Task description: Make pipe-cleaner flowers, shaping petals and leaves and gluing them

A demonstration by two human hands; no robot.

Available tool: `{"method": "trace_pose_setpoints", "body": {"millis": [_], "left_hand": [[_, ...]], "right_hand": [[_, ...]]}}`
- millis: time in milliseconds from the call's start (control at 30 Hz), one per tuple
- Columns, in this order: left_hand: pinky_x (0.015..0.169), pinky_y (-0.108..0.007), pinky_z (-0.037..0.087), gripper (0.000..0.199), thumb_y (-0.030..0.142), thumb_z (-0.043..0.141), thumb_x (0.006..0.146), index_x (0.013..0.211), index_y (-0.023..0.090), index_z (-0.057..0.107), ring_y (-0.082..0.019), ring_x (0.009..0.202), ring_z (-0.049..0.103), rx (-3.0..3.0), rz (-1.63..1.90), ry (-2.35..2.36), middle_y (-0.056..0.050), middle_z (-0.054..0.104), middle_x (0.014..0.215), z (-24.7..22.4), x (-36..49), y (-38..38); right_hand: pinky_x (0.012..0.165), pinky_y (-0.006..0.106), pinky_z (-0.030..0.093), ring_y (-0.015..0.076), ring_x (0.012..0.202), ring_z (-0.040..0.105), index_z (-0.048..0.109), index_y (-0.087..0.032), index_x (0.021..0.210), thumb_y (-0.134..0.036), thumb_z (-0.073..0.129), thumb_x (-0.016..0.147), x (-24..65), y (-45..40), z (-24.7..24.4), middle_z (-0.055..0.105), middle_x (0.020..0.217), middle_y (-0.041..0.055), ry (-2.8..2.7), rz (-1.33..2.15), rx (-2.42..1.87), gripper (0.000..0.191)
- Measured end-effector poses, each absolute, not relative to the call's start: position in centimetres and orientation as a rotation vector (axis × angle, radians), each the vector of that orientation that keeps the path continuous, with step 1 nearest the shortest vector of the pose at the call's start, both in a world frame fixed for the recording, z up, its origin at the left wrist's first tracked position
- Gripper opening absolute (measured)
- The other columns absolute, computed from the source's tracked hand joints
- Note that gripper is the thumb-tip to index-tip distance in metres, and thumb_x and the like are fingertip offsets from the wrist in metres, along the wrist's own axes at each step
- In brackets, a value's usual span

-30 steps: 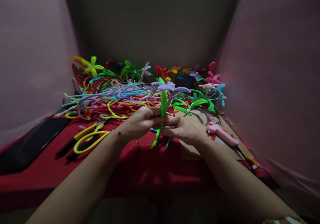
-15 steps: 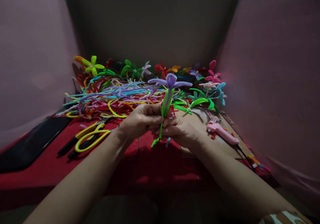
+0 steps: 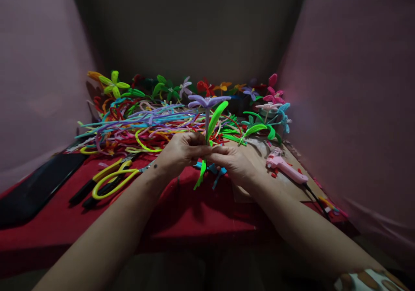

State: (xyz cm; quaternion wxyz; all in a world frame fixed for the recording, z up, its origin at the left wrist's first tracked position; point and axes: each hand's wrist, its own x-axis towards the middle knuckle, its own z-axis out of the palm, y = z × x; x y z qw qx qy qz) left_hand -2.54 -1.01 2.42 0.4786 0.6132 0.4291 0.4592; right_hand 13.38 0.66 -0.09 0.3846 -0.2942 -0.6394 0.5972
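A purple pipe-cleaner flower point(image 3: 207, 102) stands upright between my hands in the middle of the view. Its stem carries a bright green leaf point(image 3: 218, 119) that leans up to the right, and green ends hang below my fingers. My left hand point(image 3: 183, 151) pinches the stem from the left. From the right, the thumb and fingers of my right hand point(image 3: 231, 161) close on the same stem, fingertips meeting those of the left. Part of the stem is hidden behind the fingers. Small blue pieces point(image 3: 214, 168) show behind and below the hands.
Loose pipe cleaners point(image 3: 145, 124) lie in a heap behind my hands, with several finished flowers point(image 3: 113, 84) along the back. Yellow-handled scissors point(image 3: 115, 183) and a black flat object point(image 3: 42, 187) are at left. A pink glue gun point(image 3: 287, 167) rests on cardboard point(image 3: 248, 152) at right.
The flower has turned and tilted, so its petals now show spread from the side and the green leaf stands out from the stem. Both hands keep their grip, slightly shifted.
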Motion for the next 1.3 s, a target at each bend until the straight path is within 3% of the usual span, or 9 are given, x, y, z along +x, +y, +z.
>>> {"method": "trace_pose_setpoints", "body": {"millis": [233, 400, 567, 867, 1067, 1300], "left_hand": [[0.038, -0.018, 0.025, 0.019, 0.025, 0.069, 0.063, 0.072, 0.014, 0.057, -0.004, 0.041, 0.037, 1.391, 1.230, 1.041, 0.005, 0.049, 0.054, 2.6, -2.0, -1.1], [0.037, -0.017, 0.021, 0.017, 0.025, 0.065, 0.067, 0.063, 0.013, 0.054, -0.003, 0.037, 0.032, 1.438, 1.134, 1.056, 0.006, 0.042, 0.044, 2.8, -2.4, -1.1], [0.037, -0.016, 0.018, 0.015, 0.025, 0.065, 0.068, 0.073, 0.011, 0.061, -0.002, 0.037, 0.028, 1.363, 1.067, 0.950, 0.006, 0.039, 0.045, 2.9, -2.9, -0.9], [0.037, -0.014, 0.019, 0.016, 0.020, 0.070, 0.064, 0.072, 0.008, 0.064, 0.001, 0.038, 0.027, 1.176, 1.022, 0.764, 0.000, 0.051, 0.056, 2.3, -3.2, -0.5], [0.037, -0.013, 0.024, 0.025, 0.014, 0.067, 0.066, 0.090, 0.009, 0.063, 0.002, 0.036, 0.026, 1.080, 1.001, 0.655, 0.001, 0.055, 0.060, 2.3, -3.1, -0.5], [0.041, -0.015, 0.030, 0.028, 0.018, 0.072, 0.062, 0.087, 0.013, 0.060, -0.003, 0.042, 0.042, 1.175, 1.135, 0.832, 0.002, 0.057, 0.063, 2.5, -2.9, -0.5]], "right_hand": [[0.055, 0.023, 0.031, 0.0080, 0.055, 0.041, 0.064, -0.014, 0.057, -0.031, 0.067, 0.064, 13.0, 0.3, 0.7, 0.051, 0.057, -0.0027, -1.631, 1.418, -0.801, 0.019], [0.054, 0.023, 0.032, 0.0084, 0.055, 0.042, 0.069, -0.013, 0.072, -0.034, 0.067, 0.064, 13.3, 0.4, 0.4, 0.055, 0.060, -0.0011, -1.687, 1.512, -0.826, 0.022], [0.052, 0.023, 0.031, 0.0074, 0.053, 0.040, 0.068, -0.014, 0.072, -0.031, 0.067, 0.066, 13.7, 0.8, 0.0, 0.053, 0.059, -0.0018, -1.721, 1.589, -0.693, 0.018], [0.047, 0.022, 0.026, 0.0057, 0.047, 0.037, 0.060, -0.013, 0.058, -0.027, 0.066, 0.066, 13.3, 0.8, -0.5, 0.047, 0.054, -0.0029, -1.520, 1.891, -0.615, 0.018], [0.047, 0.023, 0.024, 0.0056, 0.048, 0.034, 0.060, -0.013, 0.058, -0.028, 0.068, 0.065, 12.9, 0.5, -0.9, 0.047, 0.054, -0.0030, -1.463, 1.910, -0.612, 0.018], [0.049, 0.023, 0.025, 0.0063, 0.050, 0.034, 0.063, -0.014, 0.064, -0.030, 0.066, 0.066, 13.2, 0.9, -0.8, 0.048, 0.058, -0.0023, -1.482, 1.776, -0.636, 0.016]]}}
